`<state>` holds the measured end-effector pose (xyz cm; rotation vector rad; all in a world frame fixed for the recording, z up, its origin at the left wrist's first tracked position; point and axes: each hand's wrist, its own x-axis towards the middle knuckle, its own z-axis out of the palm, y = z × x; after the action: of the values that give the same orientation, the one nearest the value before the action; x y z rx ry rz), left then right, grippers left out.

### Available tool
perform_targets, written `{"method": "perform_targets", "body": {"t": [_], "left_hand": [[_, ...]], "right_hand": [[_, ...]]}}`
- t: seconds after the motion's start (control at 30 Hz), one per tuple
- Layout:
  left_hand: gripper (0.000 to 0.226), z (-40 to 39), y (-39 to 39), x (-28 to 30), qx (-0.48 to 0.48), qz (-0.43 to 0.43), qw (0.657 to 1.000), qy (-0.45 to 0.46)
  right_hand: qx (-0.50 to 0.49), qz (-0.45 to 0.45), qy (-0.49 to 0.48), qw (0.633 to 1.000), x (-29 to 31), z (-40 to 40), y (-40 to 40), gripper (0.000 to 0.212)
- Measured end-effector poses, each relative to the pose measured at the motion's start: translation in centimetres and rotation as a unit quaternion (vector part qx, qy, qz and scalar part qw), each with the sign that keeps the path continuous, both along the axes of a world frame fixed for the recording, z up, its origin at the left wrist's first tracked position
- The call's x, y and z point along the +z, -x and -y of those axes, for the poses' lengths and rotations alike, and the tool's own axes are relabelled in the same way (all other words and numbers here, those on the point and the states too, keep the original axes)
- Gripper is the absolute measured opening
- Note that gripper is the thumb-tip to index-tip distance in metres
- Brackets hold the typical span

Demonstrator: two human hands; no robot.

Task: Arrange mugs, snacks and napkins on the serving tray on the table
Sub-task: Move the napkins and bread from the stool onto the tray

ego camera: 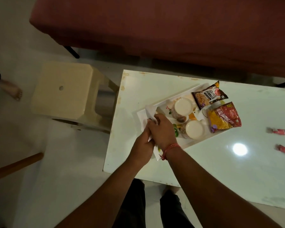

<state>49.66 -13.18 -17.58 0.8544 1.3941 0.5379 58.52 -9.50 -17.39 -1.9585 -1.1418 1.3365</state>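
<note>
A white serving tray (176,98) lies slanted on the white table (220,162). Two white mugs stand on it, one at the back (183,106) and one nearer me (195,130). A black salted peanuts packet (209,95) and a red aloo bhujia packet (224,117) rest at the tray's right end. At the tray's left end, my left hand (142,146) and my right hand (162,130) both grip a white napkin (150,111). The hands touch each other and hide most of the napkin.
A cream plastic stool (64,91) stands left of the table. A maroon sofa (155,25) fills the back. Small red wrapped sweets (277,130) lie on the table's right side. Another person's bare foot (12,91) is at far left, and a wooden stick (15,167) below it.
</note>
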Motion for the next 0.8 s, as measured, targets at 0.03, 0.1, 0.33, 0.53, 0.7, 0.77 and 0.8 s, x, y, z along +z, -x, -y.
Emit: {"method": "perform_targets", "body": {"t": [0.03, 0.1, 0.33, 0.53, 0.7, 0.77, 0.8], "left_hand": [[0.032, 0.3, 0.2, -0.1, -0.019, -0.012, 1.000, -0.011], [0.033, 0.5, 0.7, -0.3, 0.007, -0.022, 0.999, -0.025], [0.062, -5.1, 0.9, 0.0, -0.018, -0.175, 0.981, 0.084], [0.024, -8.8, -0.1, -1.0, -0.113, -0.285, 0.949, 0.074], [0.022, -10.3, -0.6, -2.6, -0.130, -0.289, 0.948, 0.038], [0.024, -10.6, -0.9, -3.4, -0.147, -0.294, 0.944, 0.028], [0.024, -10.7, -1.1, -3.7, -0.159, -0.301, 0.940, 0.021]], "right_hand": [[-0.004, 0.016, 0.008, 1.000, 0.0, 0.2, -0.4, 0.010], [0.018, 0.080, -0.001, 0.997, -0.3, 0.7, -1.2, 0.011], [0.228, 0.320, -0.141, 0.909, -1.7, 3.9, -1.6, 0.038], [0.217, 0.325, -0.095, 0.915, -2.7, 5.3, -1.8, 0.023], [0.191, 0.328, -0.070, 0.923, -3.7, 6.2, -2.8, 0.022], [0.182, 0.329, -0.063, 0.925, -4.3, 6.3, -3.0, 0.022], [0.180, 0.333, -0.060, 0.924, -4.6, 6.3, -3.1, 0.021]]}}
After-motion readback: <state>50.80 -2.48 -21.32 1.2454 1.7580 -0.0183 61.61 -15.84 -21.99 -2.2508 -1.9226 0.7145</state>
